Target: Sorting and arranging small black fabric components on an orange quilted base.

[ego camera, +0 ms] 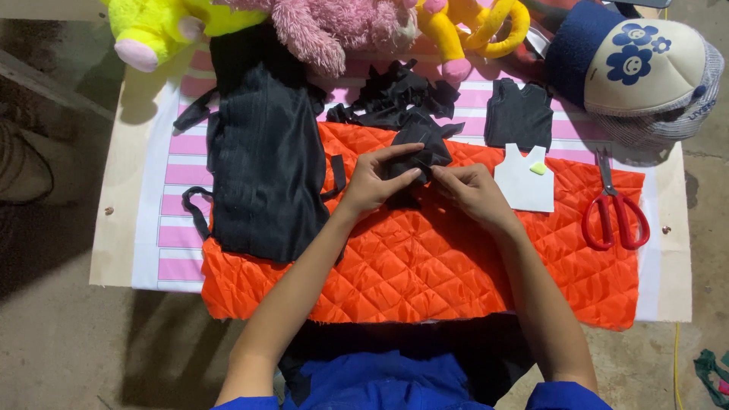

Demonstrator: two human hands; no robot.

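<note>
Head view: the left hand [370, 182] and right hand [471, 190] both pinch a small black piece [414, 156] at board centre, on the orange quilt [425, 258]. Cut so far, I judge: a black vest [519, 114] at one o'clock above a white pattern [524, 182]. Scissors [615, 212] lie idle at three o'clock; black cloth [266, 167] at nine, scraps [399, 95] at twelve.

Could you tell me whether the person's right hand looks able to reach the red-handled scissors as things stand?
Probably yes. The scissors lie in the open on the orange quilted fabric, to the right of the right hand, with only the flat white vest-shaped pattern between them. That hand would first have to let go of the black fabric piece.
</note>
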